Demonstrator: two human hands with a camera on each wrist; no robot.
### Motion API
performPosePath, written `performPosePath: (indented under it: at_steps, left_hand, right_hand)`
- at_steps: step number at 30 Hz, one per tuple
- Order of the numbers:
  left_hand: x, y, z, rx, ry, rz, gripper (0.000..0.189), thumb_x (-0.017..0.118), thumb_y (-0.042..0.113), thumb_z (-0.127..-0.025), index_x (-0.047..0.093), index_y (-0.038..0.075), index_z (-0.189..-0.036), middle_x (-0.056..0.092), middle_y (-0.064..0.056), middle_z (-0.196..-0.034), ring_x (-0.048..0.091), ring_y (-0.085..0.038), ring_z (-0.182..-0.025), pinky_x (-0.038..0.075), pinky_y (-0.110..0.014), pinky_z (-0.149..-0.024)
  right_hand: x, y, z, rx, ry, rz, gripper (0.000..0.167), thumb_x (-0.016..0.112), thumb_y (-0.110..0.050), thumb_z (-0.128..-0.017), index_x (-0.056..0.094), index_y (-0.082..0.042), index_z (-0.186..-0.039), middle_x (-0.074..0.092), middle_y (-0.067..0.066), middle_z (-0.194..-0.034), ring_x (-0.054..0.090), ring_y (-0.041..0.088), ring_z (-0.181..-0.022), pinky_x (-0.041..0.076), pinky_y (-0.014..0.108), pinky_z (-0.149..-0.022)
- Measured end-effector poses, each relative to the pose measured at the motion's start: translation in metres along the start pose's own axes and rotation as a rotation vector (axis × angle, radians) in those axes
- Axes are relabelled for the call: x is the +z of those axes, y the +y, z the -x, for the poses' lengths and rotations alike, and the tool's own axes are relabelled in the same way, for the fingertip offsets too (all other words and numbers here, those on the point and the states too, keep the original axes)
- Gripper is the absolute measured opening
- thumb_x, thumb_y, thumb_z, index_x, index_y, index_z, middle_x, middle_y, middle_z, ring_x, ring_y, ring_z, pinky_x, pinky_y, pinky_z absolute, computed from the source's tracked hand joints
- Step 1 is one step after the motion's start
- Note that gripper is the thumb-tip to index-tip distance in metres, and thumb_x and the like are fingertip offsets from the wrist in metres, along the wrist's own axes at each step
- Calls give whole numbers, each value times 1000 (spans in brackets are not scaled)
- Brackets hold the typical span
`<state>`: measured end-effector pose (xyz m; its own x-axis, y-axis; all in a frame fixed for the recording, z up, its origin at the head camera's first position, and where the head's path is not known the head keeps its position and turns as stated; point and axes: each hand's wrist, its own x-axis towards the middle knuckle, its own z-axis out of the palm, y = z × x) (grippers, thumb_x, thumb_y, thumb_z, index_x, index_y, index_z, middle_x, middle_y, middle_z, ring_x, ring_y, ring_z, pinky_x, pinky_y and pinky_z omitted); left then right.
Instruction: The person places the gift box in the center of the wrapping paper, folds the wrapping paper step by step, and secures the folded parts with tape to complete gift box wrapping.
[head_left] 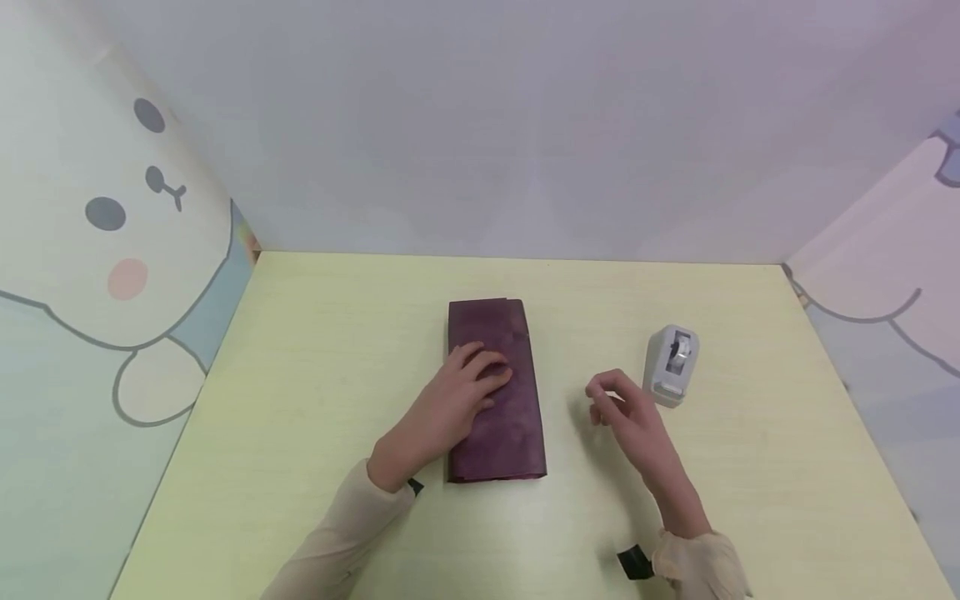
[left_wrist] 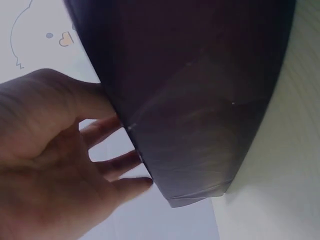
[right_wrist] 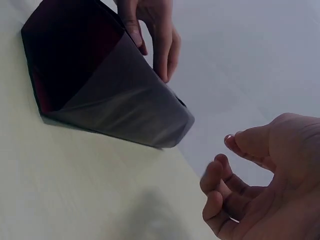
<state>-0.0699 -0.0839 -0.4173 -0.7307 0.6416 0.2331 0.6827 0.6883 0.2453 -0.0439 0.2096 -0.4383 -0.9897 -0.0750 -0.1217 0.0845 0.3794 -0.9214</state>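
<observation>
A dark purple paper package (head_left: 495, 442), long and box-shaped, lies lengthwise on the table. My left hand (head_left: 446, 404) rests on its top face, fingers spread and slightly bent. In the left wrist view the thumb and fingertips of that hand (left_wrist: 55, 160) meet the package's upper edge (left_wrist: 190, 125). From the right wrist view, one end of the package (right_wrist: 130, 95) gapes, showing a dark hollow inside with a reddish lining. Over the table to the right hovers my right hand (head_left: 630, 417), fingers loosely curled, thumb apart from the fingers, nothing visible between them.
A light grey tape dispenser (head_left: 671, 367) with a roll of clear tape stands just beyond my right hand. The pale yellow table (head_left: 337, 333) meets a plain wall (head_left: 510, 125) at the back. Panels with cartoon animals flank it on both sides.
</observation>
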Motion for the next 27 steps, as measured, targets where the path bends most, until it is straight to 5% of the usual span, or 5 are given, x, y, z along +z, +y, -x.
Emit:
performPosePath:
  at_steps: [5, 13, 18, 27]
  left_hand:
    - [-1, -1, -1, 11, 8, -16, 40, 80, 11, -91, 72, 10, -131, 63, -3, -139, 53, -33, -134, 47, -37, -116]
    - [-4, 1, -4, -68, -48, 44, 52, 82, 12, -90, 64, 9, -138, 63, -3, -142, 52, -32, -140, 44, -38, -120]
    - [-5, 1, -6, -120, -66, 89, 63, 82, 12, -90, 56, 9, -147, 62, -4, -146, 52, -29, -141, 44, -39, -119]
    - [-7, 0, -6, -116, -68, 92, 62, 81, 14, -91, 56, 11, -147, 62, -5, -146, 53, -30, -140, 45, -40, -118]
  right_hand:
    - [17, -15, -8, 33, 30, 53, 20, 62, -25, -106, 69, -8, -113, 64, 6, -119, 58, 13, -96, 47, 25, -78]
    - [42, -36, -19, 85, 12, -56, 24, 61, -21, -106, 71, 0, -112, 59, 12, -134, 50, 19, -126, 43, 40, -102]
    - [56, -42, -23, 115, -36, -108, 28, 60, -22, -107, 69, 4, -114, 39, 16, -156, 33, 29, -150, 38, 53, -117]
    - [73, -46, -23, 145, -40, -119, 28, 60, -23, -106, 69, 3, -112, 29, 18, -162, 22, 38, -155, 23, 63, -126]
